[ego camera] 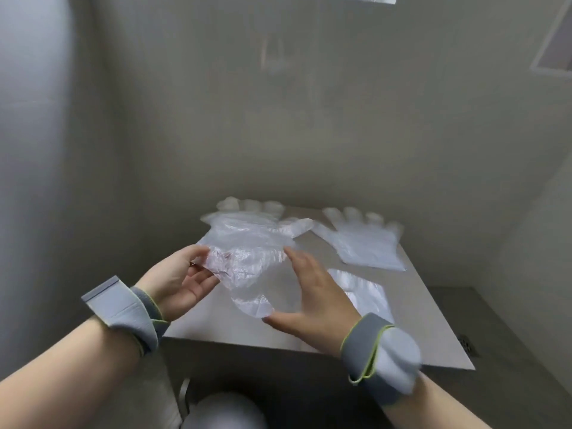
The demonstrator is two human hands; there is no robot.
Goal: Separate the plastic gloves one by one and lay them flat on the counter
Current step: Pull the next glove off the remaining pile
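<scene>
I hold a bunch of clear plastic gloves (247,258) above the grey counter (433,320). My left hand (179,280) pinches the bunch's left edge between thumb and fingers. My right hand (312,292) has straight, spread fingers and touches the bunch's right and lower edges with fingertip and thumb. One glove (365,243) lies flat at the counter's back right. Another glove (368,292) lies flat just beyond my right hand, partly hidden by it. More glove fingers (250,205) show behind the held bunch at the back of the counter.
The small counter stands in a corner, with grey walls (216,119) behind and to the left. Its front edge runs under my wrists. A white rounded object (223,410) sits below the counter. Both wrists wear grey bands.
</scene>
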